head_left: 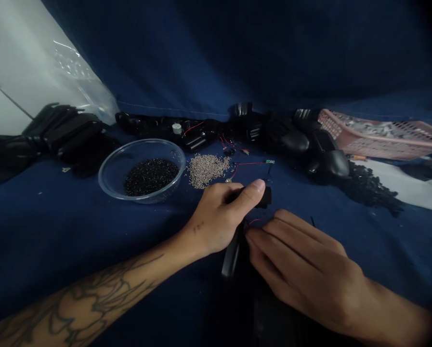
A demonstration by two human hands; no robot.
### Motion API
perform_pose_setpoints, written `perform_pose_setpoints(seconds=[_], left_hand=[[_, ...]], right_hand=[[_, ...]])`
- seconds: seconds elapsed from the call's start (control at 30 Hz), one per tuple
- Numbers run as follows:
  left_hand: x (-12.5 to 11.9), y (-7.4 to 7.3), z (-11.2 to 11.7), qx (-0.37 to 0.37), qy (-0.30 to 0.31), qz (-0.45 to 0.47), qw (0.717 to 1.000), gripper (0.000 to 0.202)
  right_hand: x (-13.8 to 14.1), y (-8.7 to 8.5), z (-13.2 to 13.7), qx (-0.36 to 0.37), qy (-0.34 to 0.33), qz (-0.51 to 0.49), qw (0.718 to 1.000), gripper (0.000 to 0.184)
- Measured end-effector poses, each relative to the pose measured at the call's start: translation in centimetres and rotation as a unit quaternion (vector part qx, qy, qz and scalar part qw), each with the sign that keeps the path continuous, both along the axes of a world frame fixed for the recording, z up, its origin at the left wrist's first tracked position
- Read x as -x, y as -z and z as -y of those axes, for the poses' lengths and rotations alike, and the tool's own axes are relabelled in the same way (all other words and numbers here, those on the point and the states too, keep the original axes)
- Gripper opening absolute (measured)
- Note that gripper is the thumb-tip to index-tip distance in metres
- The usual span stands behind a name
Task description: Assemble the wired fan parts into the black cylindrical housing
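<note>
My left hand [230, 212] is wrapped round a black plastic housing [265, 197], with the thumb laid along its top. The lower part of the housing runs down toward me, dark and partly hidden by my hands. Close on the right, my right hand [306, 265] has its fingers pinched together against the housing. A thin red wire [255, 220] shows just by those fingertips; whatever they grip is hidden. Beyond my left hand, a small green circuit board [269, 162] lies on the cloth with a red wire leading from it.
Left of centre stands a clear plastic bowl [105, 185] of small black pieces, beside a pile of small metal screws [206, 169]. Black plastic parts [291, 137] line the back. A pink basket [378, 144] of pale pieces and a heap of black bits [371, 185] lie right.
</note>
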State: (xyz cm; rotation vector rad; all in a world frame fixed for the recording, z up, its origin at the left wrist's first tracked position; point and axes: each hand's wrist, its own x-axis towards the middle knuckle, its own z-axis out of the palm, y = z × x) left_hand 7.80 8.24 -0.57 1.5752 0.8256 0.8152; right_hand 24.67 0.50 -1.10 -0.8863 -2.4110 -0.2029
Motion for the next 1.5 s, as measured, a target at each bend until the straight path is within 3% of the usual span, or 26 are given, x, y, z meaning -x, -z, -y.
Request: perform_pose_setpoints(seconds=[0.53, 0.93, 1.13, 1.37, 1.5], left_hand=[[-0.1, 0.0, 0.3, -0.02, -0.013, -0.014, 1.0, 0.054], [-1.1, -0.6, 0.1, -0.042, -0.022, -0.113, 0.992, 0.06], [-1.1, 0.0, -0.1, -0.02, 0.014, -0.071, 0.997, 0.061], [-0.6, 0.9, -0.5, 0.026, -0.048, 0.035, 0.998, 0.053], [-0.5, 0.8, -0.5, 0.015, -0.036, 0.043, 0.998, 0.053]], right_hand=[[0.7, -0.7, -0.2, -0.005, -0.005, -0.019, 1.0, 0.014], [0.3, -0.9, -0.2, 0.003, 0.02, 0.047, 0.999, 0.02], [0.2, -0.8, -0.3, 0.048, 0.013, -0.004, 0.999, 0.02], [0.1, -0.9, -0.8, 0.053, 0.038, -0.116, 0.991, 0.011], [0.1, -1.1, -0.7, 0.044, 0.049, -0.111, 0.992, 0.009]])
